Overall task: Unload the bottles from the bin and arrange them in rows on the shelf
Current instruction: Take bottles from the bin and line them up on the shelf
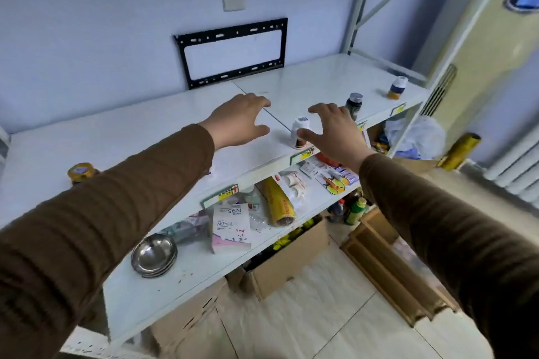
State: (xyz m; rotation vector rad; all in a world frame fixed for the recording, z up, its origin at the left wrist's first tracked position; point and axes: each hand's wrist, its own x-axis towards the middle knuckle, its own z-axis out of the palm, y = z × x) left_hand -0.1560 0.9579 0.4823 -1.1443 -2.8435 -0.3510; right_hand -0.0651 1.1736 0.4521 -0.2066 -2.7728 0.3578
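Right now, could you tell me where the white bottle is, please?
In the head view, the white bottle stands at the top shelf's front edge, centre-right, just left of the right hand, with the dark bottle behind that hand.

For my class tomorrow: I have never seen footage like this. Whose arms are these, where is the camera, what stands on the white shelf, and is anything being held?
There is one picture, taken by a wide-angle camera worn on a person's head, looking forward and down. The two arms in brown sleeves belong to that person.

The left hand hovers open over the top shelf and holds nothing. The right hand reaches around a small white bottle standing near the shelf's front edge; its thumb is at the bottle, but I cannot tell whether it grips.

Also on the top shelf: a dark bottle behind the right hand, a bottle with a white cap further right, and a gold-lidded jar at the left.

The shelf below holds steel bowls, an N95 mask packet and other packets. No bin is in view.
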